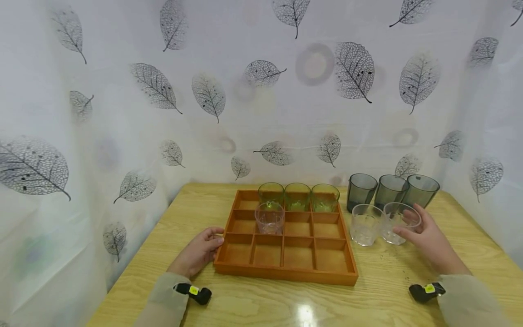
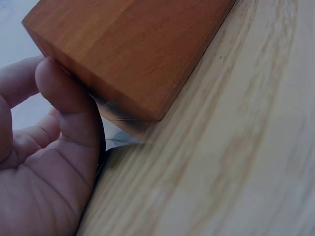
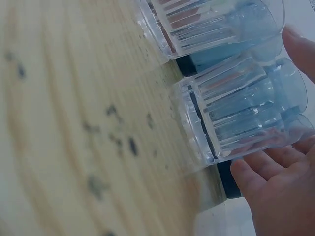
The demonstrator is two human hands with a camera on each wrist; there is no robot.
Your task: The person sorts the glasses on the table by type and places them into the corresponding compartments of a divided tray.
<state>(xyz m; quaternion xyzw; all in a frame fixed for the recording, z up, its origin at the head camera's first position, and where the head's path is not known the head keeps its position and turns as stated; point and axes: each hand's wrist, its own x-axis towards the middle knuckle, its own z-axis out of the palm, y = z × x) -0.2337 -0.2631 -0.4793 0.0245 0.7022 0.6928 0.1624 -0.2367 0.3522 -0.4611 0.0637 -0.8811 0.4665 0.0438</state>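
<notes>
A brown wooden tray (image 1: 286, 274) with compartments lies on the table. My left hand (image 1: 200, 252) holds its left edge, the thumb (image 2: 66, 88) against the outer side near a corner. Three green glasses (image 1: 297, 197) stand in the tray's back row, and one clear cup (image 1: 269, 219) in the middle row. Right of the tray, two clear cups stand side by side: a nearer-to-tray cup (image 1: 365, 225) and a right-hand cup (image 1: 395, 222). Around the right-hand cup my right hand (image 1: 429, 238) is spread, thumb in front and fingers (image 3: 266, 167) beyond; firm contact is not clear.
Three dark grey glasses (image 1: 391, 190) stand in a row behind the clear cups. Leaf-patterned curtains (image 1: 261, 113) hang behind and at both sides of the wooden table (image 1: 261, 304). Dark specks dot the tabletop by the right wrist.
</notes>
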